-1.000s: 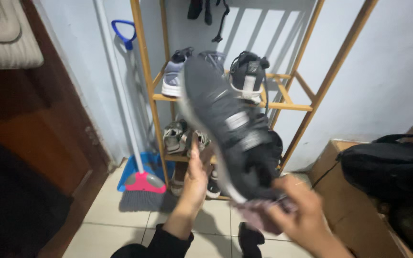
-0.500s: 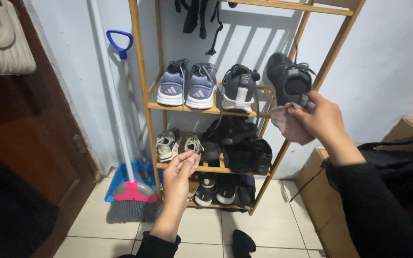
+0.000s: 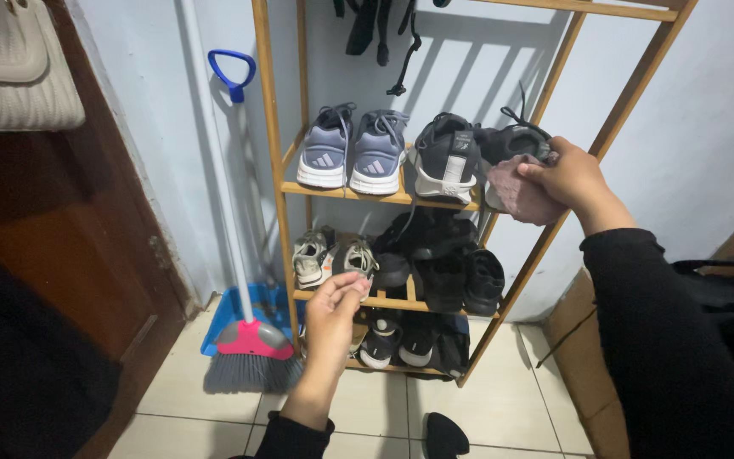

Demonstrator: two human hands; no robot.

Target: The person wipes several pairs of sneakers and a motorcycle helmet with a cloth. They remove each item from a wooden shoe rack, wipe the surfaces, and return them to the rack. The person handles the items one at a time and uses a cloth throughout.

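The right hand (image 3: 573,177) gripped a dark shoe (image 3: 510,144) and pink cloth (image 3: 520,197) at the rack (image 3: 269,153); the left hand (image 3: 333,310) hovered loosely curled, empty.

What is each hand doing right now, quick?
Left hand: holds nothing, fingers loosely curled, in front of the wooden shoe rack.
Right hand: closed on a pinkish cloth, against the dark sneaker.

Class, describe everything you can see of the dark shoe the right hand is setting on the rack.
The dark shoe is a black lace-up trainer with a fabric-like upper and loose laces sticking up. It sits at the right end of the wooden rack's upper shelf, beside a matching black-and-white shoe. The right hand grips it together with a pinkish cloth, hiding much of it.
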